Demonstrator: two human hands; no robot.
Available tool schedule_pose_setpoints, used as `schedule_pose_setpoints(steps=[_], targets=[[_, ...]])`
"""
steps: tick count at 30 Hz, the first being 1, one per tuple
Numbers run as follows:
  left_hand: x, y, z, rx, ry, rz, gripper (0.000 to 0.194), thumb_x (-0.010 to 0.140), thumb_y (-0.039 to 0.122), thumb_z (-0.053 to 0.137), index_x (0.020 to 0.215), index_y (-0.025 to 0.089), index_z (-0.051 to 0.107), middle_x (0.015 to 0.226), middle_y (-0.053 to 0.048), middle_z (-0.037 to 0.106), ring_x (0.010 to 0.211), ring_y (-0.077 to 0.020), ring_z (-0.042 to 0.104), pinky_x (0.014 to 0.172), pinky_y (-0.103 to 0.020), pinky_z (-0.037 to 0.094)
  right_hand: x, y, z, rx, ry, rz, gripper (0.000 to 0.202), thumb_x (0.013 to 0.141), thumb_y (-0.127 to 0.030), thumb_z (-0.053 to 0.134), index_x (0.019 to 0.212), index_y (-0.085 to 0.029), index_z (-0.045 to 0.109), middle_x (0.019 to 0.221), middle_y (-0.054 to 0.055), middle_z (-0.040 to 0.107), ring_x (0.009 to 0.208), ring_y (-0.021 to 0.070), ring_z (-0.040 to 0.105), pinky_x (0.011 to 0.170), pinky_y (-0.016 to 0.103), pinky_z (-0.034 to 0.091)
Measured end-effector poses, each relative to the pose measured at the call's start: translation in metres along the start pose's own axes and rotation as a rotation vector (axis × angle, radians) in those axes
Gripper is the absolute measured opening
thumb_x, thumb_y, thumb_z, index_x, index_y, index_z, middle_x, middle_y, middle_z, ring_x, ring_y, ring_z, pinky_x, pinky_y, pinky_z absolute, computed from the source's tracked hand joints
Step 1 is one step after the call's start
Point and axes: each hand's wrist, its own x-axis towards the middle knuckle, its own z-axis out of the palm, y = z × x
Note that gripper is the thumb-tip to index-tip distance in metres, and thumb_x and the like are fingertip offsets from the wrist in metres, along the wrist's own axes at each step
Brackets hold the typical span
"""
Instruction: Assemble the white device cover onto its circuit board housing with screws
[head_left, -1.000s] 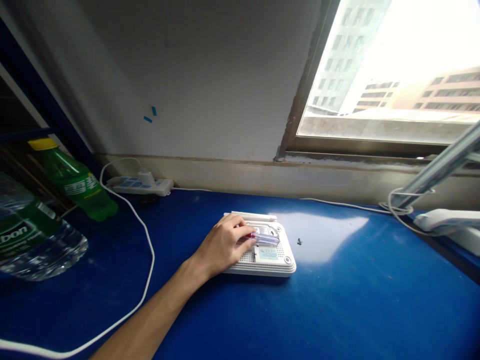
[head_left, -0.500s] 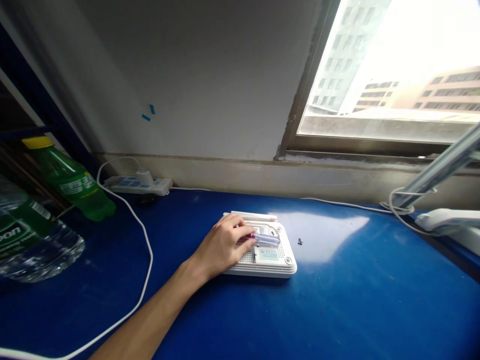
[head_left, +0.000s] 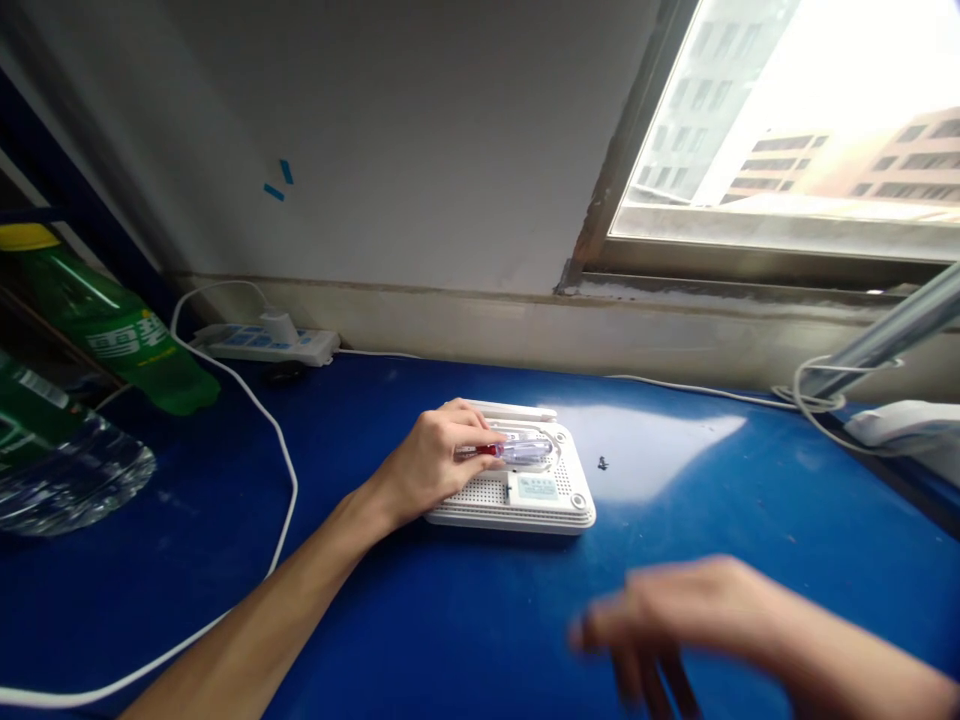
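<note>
A white router-like device (head_left: 544,516) with vent holes and a label lies on the blue table. Over its left part, my left hand (head_left: 431,455) pinches a screwdriver (head_left: 525,451) with a clear handle and a red part, which lies sideways just above the device's surface. My right hand (head_left: 660,625), smeared by motion, hovers over the table at the lower right, apart from the device; its fingers point left and down, and nothing can be made out in it. Small dark pieces (head_left: 603,463), probably screws, sit right of the device.
On the left stand a green bottle (head_left: 124,330) and a large clear bottle (head_left: 75,480). A white cable (head_left: 289,470) curves from a power strip (head_left: 262,343) by the wall. A metal lamp arm (head_left: 885,330) and its white base are at the right.
My right hand has come into view at the lower right. My left hand keeps hold of the screwdriver over the device. The whole view has shifted slightly.
</note>
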Motion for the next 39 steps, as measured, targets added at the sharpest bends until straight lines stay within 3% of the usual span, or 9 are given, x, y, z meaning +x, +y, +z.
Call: schedule_pose_setpoints(steps=[2,4,8,11,15,22,29,34,39], targets=[[0.001,0.0,-0.001,-0.009,0.031,0.029,0.025,0.083,0.011,0.084,0.107,0.018,0.082,0.093,-0.006,0.08,0.095,-0.022,0.068,0.086,-0.036,0.059,0.034,0.027,-0.015,0.021,0.189,0.074,0.048,0.105,-0.062,0.037,0.135,-0.041,0.068,0.119,0.007,0.075,0.108,0.0271,0.072,0.084,0.041,0.062],[0.001,0.001,-0.001,-0.019,0.063,0.056,0.023,0.084,0.011,0.083,0.106,0.018,0.082,0.092,-0.004,0.081,0.095,-0.0214,0.068,0.084,-0.034,0.06,0.063,0.048,-0.019,0.073,0.418,0.125,0.041,0.1,-0.058,0.058,0.129,-0.033,0.072,0.125,0.008,0.073,0.111,0.0287,0.069,0.092,0.041,0.058],[-0.002,0.009,0.002,-0.045,0.075,0.085,0.021,0.087,0.013,0.08,0.106,0.02,0.081,0.097,-0.004,0.081,0.095,-0.0195,0.073,0.086,-0.032,0.061,0.083,0.06,-0.001,0.434,0.312,0.068,0.034,0.094,-0.052,0.072,0.114,-0.024,0.075,0.101,0.007,0.076,0.086,0.0216,0.071,0.074,0.031,0.058],[-0.003,0.018,0.009,-0.056,0.049,0.087,0.038,0.089,0.013,0.08,0.125,0.023,0.074,0.117,-0.005,0.078,0.098,-0.0177,0.076,0.09,-0.029,0.061,0.081,0.053,0.019,0.809,0.304,0.134,0.036,0.086,-0.051,0.081,0.103,-0.02,0.075,0.076,0.003,0.07,0.065,0.0165,0.065,0.059,0.027,0.054],[0.008,0.028,0.016,0.039,0.012,0.145,0.047,0.096,0.024,0.073,0.14,0.028,0.058,0.127,-0.005,0.074,0.101,-0.0185,0.077,0.097,-0.033,0.06,0.081,0.051,0.031,0.988,0.269,0.199,0.041,0.077,-0.051,0.088,0.099,-0.018,0.078,0.059,-0.001,0.061,0.051,0.012,0.054,0.049,0.024,0.044],[0.046,0.038,0.017,0.163,-0.055,0.051,0.086,0.071,0.056,0.091,0.141,0.03,0.048,0.126,-0.006,0.07,0.116,-0.0278,0.07,0.097,-0.041,0.058,0.064,0.084,-0.004,1.017,0.457,0.242,0.037,0.073,-0.046,0.091,0.093,-0.017,0.082,0.066,0.002,0.067,0.051,0.0108,0.05,0.048,0.025,0.041],[0.061,0.036,0.033,0.229,-0.144,0.005,0.051,0.096,0.052,0.068,0.139,0.027,0.058,0.132,-0.007,0.067,0.123,-0.0257,0.062,0.104,-0.042,0.053,0.026,0.15,-0.043,0.921,0.482,0.31,0.037,0.073,-0.043,0.091,0.095,-0.015,0.083,0.073,0.004,0.069,0.057,0.0102,0.054,0.053,0.023,0.044],[0.061,0.029,0.041,0.354,-0.359,0.017,0.05,0.096,0.059,0.064,0.134,0.027,0.067,0.137,-0.008,0.066,0.137,-0.0322,0.05,0.113,-0.051,0.046,0.018,0.179,-0.042,1.177,0.538,0.378,0.038,0.071,-0.037,0.094,0.101,-0.015,0.083,0.107,0.014,0.078,0.08,0.0148,0.069,0.072,0.024,0.056],[0.055,0.027,0.045,0.378,-0.417,-0.031,0.051,0.098,0.059,0.062,0.138,0.029,0.064,0.145,-0.007,0.061,0.145,-0.0342,0.041,0.116,-0.055,0.042,0.02,0.188,-0.038,1.279,0.658,0.377,0.03,0.066,-0.028,0.096,0.092,-0.019,0.083,0.102,0.008,0.079,0.077,0.0122,0.069,0.071,0.019,0.06]])
